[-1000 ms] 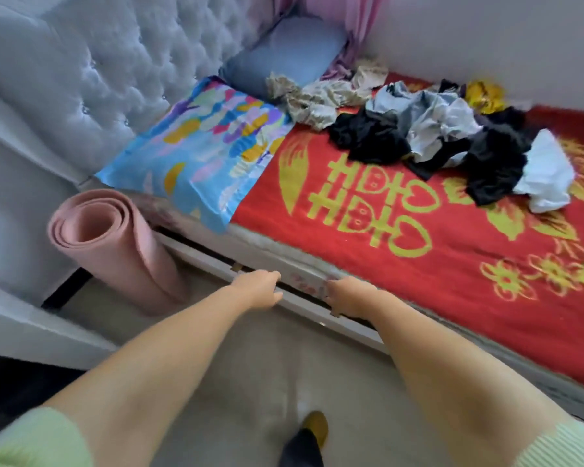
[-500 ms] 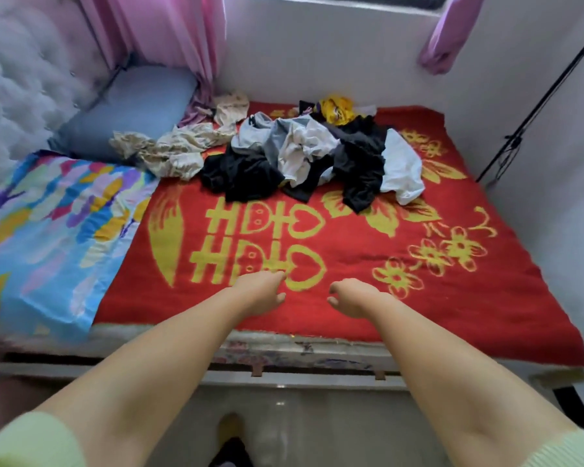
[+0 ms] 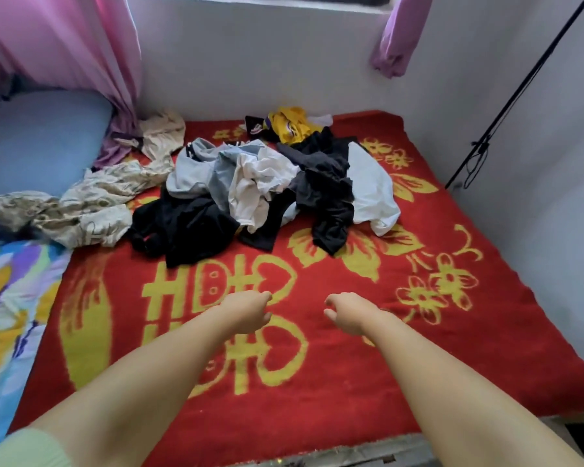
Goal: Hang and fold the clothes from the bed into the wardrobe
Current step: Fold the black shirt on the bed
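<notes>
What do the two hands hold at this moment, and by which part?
Nothing is held. The left hand and the right hand hover with loosely curled fingers above the red and yellow blanket, short of the pile of crumpled clothes.

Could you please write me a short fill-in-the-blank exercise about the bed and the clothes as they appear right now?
1. The clothes pile lies on a ____ blanket with yellow patterns.
2. Both hands, left and right, hold ____.
3. The curtain is ____.
4. The yellow garment lies at the pile's ____ edge.

Missing words: red; nothing; pink; far
</notes>
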The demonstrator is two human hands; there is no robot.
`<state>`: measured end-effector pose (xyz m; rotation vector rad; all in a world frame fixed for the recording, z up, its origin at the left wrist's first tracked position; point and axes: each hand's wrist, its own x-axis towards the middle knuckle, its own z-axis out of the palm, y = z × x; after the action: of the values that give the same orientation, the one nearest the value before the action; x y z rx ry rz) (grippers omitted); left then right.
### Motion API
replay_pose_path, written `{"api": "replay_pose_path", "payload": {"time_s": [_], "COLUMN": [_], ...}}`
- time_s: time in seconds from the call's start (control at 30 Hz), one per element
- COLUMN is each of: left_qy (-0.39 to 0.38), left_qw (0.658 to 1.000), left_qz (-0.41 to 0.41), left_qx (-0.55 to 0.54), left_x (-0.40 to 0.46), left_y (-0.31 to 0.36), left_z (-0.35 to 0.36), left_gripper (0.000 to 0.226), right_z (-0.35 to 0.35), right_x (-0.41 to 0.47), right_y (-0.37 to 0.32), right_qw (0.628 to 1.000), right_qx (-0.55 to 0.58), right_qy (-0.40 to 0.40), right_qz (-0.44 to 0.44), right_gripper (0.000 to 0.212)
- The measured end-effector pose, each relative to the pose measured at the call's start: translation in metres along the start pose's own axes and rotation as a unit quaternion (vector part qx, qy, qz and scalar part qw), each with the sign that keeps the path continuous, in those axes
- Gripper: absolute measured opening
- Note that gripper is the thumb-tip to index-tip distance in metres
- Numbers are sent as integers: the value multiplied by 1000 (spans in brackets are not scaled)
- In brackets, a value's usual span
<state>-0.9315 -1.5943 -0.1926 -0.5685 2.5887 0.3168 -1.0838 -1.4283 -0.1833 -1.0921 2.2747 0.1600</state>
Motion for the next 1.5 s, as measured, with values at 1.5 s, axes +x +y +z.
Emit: {"api": "replay_pose_path", "payload": {"time_s": [1.5], "left_qy": [0], "left_qw": [931], "left_qz": [-35], "left_qx": [-364], "left_x": [307], "left_y": [81], "left_z": [21], "left_gripper": [20], "right_z": [-5], "right_x": [278], "right_y": [146], "right_qw": [974], "right_qx": [32], "right_qy": [-72], "right_qz": [-211], "right_gripper": [41]}}
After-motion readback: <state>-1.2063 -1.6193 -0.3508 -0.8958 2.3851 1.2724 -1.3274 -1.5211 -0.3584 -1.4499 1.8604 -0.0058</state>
